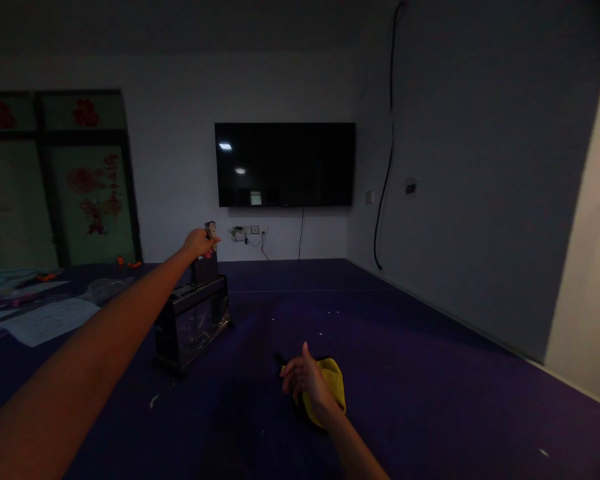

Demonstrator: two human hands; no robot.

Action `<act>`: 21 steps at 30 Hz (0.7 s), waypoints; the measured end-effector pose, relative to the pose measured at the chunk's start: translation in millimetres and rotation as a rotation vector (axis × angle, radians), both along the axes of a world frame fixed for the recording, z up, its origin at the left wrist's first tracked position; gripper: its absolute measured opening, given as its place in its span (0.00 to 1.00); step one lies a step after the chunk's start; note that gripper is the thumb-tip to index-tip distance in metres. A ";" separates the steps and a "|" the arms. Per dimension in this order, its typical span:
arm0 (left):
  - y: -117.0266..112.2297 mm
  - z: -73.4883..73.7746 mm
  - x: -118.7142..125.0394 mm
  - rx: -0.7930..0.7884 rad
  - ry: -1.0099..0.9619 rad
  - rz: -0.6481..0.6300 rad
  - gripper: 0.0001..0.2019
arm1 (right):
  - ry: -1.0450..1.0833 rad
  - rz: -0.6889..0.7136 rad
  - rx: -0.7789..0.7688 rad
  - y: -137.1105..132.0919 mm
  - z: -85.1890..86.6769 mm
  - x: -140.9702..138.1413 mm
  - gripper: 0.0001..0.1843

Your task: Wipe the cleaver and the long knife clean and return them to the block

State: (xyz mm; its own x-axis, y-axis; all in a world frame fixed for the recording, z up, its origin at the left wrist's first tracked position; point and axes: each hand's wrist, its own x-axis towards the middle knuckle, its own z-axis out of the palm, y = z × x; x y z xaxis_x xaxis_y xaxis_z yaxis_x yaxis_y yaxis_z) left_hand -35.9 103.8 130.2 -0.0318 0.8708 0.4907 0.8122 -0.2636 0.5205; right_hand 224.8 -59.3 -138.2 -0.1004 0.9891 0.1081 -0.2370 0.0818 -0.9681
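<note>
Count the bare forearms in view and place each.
2. The left forearm extends from the lower left, left grip closed on a small pale item above the dark box; the right forearm enters at the bottom edge, open right grip overlapping the yellow item.

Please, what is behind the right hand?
Behind the right hand lies a dark-edged yellow item on the purple surface. The part which the hand covers cannot be seen.

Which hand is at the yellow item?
The right hand, loosely open and overlapping the yellow item in view; the left hand is farther out, near the top of the dark box.
</note>
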 end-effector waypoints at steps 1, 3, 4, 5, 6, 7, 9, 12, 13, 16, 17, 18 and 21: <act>2.9 -5.6 2.7 -0.014 0.020 0.002 0.15 | -0.001 -0.006 -0.001 -0.3 0.5 0.1 0.42; 8.1 -17.6 7.4 -0.036 0.057 0.009 0.14 | -0.005 -0.020 -0.005 -0.4 1.1 0.1 0.42; 10.3 -23.4 9.2 -0.044 0.073 0.014 0.13 | -0.004 -0.026 -0.005 -0.1 1.1 0.2 0.42; 12.2 -28.9 10.6 -0.051 0.088 0.019 0.13 | -0.003 -0.028 -0.004 0.2 1.0 0.3 0.42; 13.7 -33.8 11.5 -0.055 0.101 0.026 0.13 | -0.002 -0.026 -0.002 0.7 0.8 0.4 0.42; 14.9 -38.1 12.0 -0.059 0.113 0.034 0.13 | -0.003 -0.021 -0.003 1.0 0.6 0.5 0.42; 16.3 -45.2 12.4 -0.063 0.134 0.047 0.13 | -0.013 -0.007 -0.010 1.3 0.7 0.5 0.42; 16.3 -53.9 12.4 -0.067 0.163 0.063 0.14 | -0.023 -0.004 -0.020 -0.1 2.5 -0.3 0.42; 15.9 -56.9 12.4 -0.068 0.173 0.071 0.14 | -0.022 -0.010 -0.020 -0.8 3.3 -0.6 0.42; 12.7 -66.4 12.7 -0.069 0.200 0.100 0.14 | -0.013 -0.024 -0.014 -2.4 4.7 -1.0 0.42; 11.1 -69.4 12.9 -0.067 0.207 0.109 0.14 | -0.008 -0.025 -0.010 -2.4 4.5 -0.8 0.42; 9.3 -72.0 13.1 -0.062 0.212 0.117 0.15 | -0.002 -0.023 -0.006 -2.1 4.0 -0.6 0.42; 2.9 -76.6 15.2 -0.040 0.220 0.147 0.14 | 0.007 -0.004 0.000 -0.2 2.0 0.2 0.42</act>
